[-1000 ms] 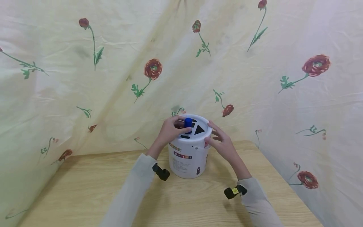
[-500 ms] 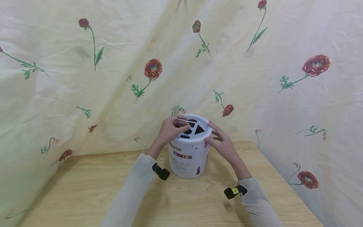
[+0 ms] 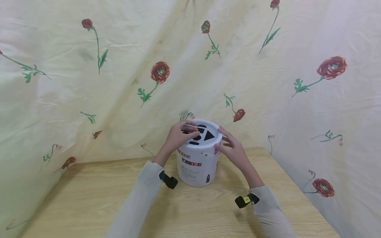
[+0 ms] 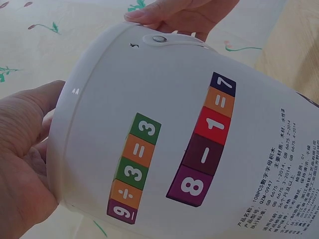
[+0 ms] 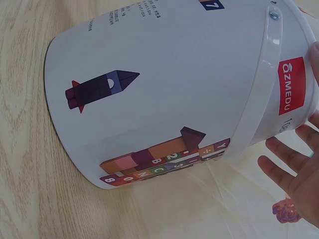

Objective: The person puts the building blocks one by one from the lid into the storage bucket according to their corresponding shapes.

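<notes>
A white bucket (image 3: 194, 172) with printed number blocks stands upright on the table. Its white lid (image 3: 210, 123) has several black shaped openings, among them a triangle-shaped hole (image 3: 209, 136). Over the lid's left side my left hand (image 3: 177, 135) is loosely curved, with nothing between thumb and fingers; in the left wrist view it lies by the lid's edge. My right hand (image 3: 233, 150) rests at the right rim, thumb toward the front and index finger farther back. In the right wrist view, other fingers of this hand (image 5: 304, 184) spread away from the bucket wall. The bucket's inside is hidden.
The wooden table (image 3: 196, 215) reaches back to a flower-printed cloth (image 3: 119, 66), which hangs close behind the bucket and along the sides. A handle strap (image 5: 256, 84) runs around the bucket below its lid. A black camera (image 3: 169, 180) sits on my left wrist.
A second ago my left hand pinched a blue cylindrical block at a lid opening. The block has since dropped out of sight through the lid. Both hands have stayed nearly in place.
</notes>
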### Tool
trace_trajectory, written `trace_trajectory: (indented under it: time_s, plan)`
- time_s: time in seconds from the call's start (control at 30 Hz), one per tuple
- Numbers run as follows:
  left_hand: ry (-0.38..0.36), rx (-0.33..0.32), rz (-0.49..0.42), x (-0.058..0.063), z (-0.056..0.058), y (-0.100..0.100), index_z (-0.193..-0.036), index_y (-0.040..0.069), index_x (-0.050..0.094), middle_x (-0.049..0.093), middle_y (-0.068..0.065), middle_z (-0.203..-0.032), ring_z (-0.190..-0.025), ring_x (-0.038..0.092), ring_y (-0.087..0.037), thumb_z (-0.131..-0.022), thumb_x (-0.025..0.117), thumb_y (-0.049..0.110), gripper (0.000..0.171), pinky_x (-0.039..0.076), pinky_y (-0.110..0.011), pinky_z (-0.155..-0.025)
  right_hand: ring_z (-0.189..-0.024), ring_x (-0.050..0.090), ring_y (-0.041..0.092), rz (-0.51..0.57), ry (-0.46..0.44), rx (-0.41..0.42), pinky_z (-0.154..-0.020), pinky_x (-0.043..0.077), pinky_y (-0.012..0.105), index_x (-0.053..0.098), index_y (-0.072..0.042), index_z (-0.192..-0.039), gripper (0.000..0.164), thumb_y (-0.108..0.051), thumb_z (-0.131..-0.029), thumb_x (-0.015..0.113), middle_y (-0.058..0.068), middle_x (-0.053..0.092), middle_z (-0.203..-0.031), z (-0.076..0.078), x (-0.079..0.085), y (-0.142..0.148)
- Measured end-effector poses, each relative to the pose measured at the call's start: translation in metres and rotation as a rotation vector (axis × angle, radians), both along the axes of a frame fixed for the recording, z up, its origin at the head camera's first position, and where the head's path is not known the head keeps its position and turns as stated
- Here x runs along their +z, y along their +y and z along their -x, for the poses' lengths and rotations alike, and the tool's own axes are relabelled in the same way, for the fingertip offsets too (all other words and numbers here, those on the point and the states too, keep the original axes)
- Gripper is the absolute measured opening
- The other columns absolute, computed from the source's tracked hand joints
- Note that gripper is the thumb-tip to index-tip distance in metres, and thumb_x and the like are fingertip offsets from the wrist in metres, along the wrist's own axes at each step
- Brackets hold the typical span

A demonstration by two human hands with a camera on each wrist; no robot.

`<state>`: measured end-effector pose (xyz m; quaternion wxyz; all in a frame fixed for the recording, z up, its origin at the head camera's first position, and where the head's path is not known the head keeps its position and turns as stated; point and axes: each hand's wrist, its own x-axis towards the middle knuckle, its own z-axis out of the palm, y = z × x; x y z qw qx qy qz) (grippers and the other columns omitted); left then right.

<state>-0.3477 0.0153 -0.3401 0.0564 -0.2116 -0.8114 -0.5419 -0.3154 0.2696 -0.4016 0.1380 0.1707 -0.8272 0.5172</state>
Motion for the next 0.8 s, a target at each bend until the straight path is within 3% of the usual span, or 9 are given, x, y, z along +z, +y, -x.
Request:
trace_trajectory:
  time_s: [0.43, 0.8]
  plan:
    - [0.034, -0.022, -0.003, -0.003, 0.0, -0.003, -0.125, 0.011, 0.067, 0.076, -0.003, -0.112, -0.11, 0.069, -0.021, -0.091, 0.078, 0.026, 0.038, 0.055, -0.041, -0.096, -0.143, 0.046, 0.038, 0.001, 0.006, 0.002, -0.111, 0.042, 0.061, 0.038, -0.029, -0.157, 0.066, -0.028, -0.099, 0.068, -0.004, 0.027, -0.169, 0.002, -0.002, 0.0]
    - [0.101, -0.009, -0.015, -0.006, -0.004, -0.018, -0.122, 0.014, 0.069, 0.071, -0.003, -0.123, -0.118, 0.064, -0.022, -0.091, 0.078, 0.028, 0.035, 0.049, -0.044, -0.107, -0.143, 0.046, 0.039, -0.002, 0.021, -0.001, -0.11, 0.042, 0.062, 0.038, -0.026, -0.158, 0.067, -0.03, -0.099, 0.068, -0.002, 0.027, -0.169, 0.002, -0.001, 0.001]
